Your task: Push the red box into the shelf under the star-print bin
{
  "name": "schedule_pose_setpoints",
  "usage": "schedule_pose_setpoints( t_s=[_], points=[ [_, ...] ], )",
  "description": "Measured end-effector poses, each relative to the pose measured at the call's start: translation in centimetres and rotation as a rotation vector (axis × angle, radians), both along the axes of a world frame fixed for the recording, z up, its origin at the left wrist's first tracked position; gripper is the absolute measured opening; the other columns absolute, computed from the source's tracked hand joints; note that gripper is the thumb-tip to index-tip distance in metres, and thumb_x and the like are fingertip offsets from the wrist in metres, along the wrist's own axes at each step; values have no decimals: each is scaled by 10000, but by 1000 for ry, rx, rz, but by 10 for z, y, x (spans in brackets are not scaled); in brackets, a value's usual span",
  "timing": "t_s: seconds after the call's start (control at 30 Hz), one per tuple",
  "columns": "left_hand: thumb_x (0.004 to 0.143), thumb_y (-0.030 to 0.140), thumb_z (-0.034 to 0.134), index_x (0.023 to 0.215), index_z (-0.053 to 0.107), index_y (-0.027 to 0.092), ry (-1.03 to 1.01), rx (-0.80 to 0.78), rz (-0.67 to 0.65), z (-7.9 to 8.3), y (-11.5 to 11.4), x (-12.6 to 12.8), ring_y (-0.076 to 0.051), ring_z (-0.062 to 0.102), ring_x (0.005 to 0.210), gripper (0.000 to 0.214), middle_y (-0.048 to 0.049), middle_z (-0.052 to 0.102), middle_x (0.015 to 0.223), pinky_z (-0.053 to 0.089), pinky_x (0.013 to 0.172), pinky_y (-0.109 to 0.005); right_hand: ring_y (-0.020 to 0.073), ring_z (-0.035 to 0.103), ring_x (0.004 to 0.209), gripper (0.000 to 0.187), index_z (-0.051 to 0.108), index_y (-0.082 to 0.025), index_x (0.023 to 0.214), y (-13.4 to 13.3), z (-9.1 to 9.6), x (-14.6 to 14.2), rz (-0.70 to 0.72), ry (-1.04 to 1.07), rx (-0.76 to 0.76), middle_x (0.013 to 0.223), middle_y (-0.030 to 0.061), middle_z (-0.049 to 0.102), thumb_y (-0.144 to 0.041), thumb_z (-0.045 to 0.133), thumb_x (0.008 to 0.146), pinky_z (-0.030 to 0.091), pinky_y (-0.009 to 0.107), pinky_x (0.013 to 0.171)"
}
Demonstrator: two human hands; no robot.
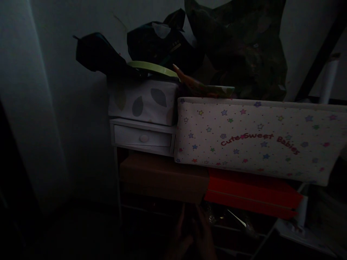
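Observation:
The scene is very dark. One hand, which I take for my right hand (193, 233), shows dimly at the bottom centre. Its fingers stretch upward and apart, and I see nothing in them. It reaches toward the dark lower shelf under a brown cardboard box (162, 177) and a red box (252, 194). Something shiny (235, 217) glints just right of the fingers. My left hand is out of view.
A padded white panel with coloured stars (260, 139) leans across the rack above the boxes. Left of it sit a small white drawer (142, 137), a leaf-print fabric box (143, 102), a green lid (151, 68) and dark bags (238, 47). A pale wall (40, 108) stands at the left.

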State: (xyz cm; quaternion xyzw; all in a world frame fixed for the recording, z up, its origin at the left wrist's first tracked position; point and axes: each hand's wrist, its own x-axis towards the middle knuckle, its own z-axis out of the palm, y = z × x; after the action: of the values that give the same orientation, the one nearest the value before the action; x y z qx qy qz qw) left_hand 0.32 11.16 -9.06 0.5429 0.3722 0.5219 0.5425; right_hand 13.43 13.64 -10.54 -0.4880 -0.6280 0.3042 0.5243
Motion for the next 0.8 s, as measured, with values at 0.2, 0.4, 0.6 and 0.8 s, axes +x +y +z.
schedule_pose_setpoints(
  t_s=[0.2,0.4,0.6,0.8],
  points=[
    [719,318,586,1504,95,145,-11,-39,-89,19,-7,-1,-250,222,1475,942,-111,186,1618,211,1216,-424,264,271,1440,589,413,-231,1395,1,-2,1,-5,37,5,1546,119,323,-509,441,877,180,568,1198],
    [682,218,584,1507,69,221,24,-106,-149,17,-1,0,-230,290,1451,972,-72,217,1613,293,1178,-413,217,212,1461,625,279,-261,1456,3,-12,-3,49,166,-64,1584,67,234,-463,433,885,157,527,1206],
    [616,160,555,1507,56,187,-23,-117,-187,17,-3,2,-221,274,1458,1022,-86,224,1611,277,1188,-402,211,266,1431,587,246,-307,1463,0,-20,-2,69,165,-64,1577,42,243,-415,397,906,255,493,1173],
    [728,235,510,1402,377,173,173,-8,288,3,-2,-9,-260,499,1284,690,-153,464,1450,381,1115,-445,298,268,1441,680,223,-263,1467,-14,-13,0,-183,4,98,1574,115,254,-442,492,868,275,612,1151]
  ],
)
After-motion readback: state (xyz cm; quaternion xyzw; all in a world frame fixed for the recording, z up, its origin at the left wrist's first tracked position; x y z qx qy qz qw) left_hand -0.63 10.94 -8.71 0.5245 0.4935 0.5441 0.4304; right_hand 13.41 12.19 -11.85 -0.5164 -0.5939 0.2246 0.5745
